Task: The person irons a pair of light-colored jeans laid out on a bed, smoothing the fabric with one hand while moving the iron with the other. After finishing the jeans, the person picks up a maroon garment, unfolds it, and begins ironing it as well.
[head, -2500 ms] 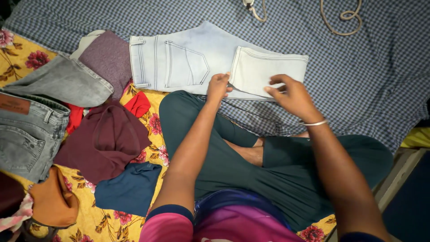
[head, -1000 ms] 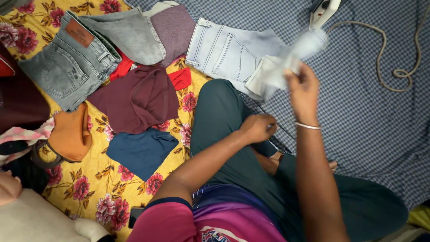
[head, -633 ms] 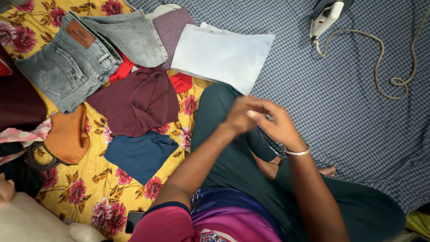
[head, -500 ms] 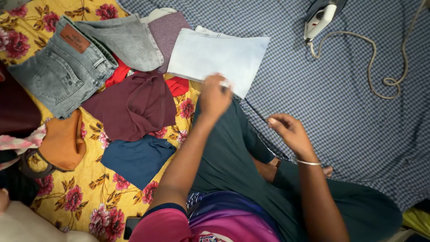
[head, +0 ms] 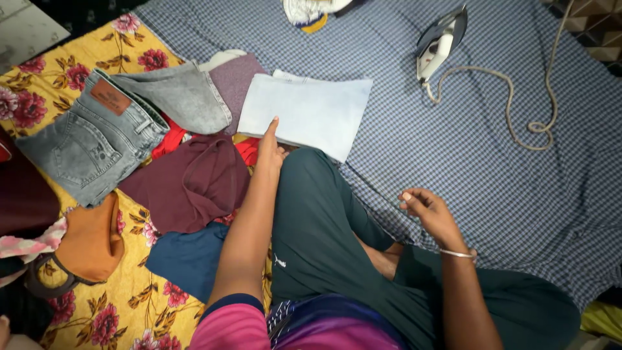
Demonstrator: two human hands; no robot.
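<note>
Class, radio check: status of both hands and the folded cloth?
Left hand on folded pale jeans. Right hand empty, hovering over checked sheet. Nothing between.

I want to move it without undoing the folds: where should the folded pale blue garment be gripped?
Probably the near left edge of the folded pale blue garment, where the left hand already touches it. It lies flat on the checked sheet; sliding fingers underneath from the person's side supports the layers.
</note>
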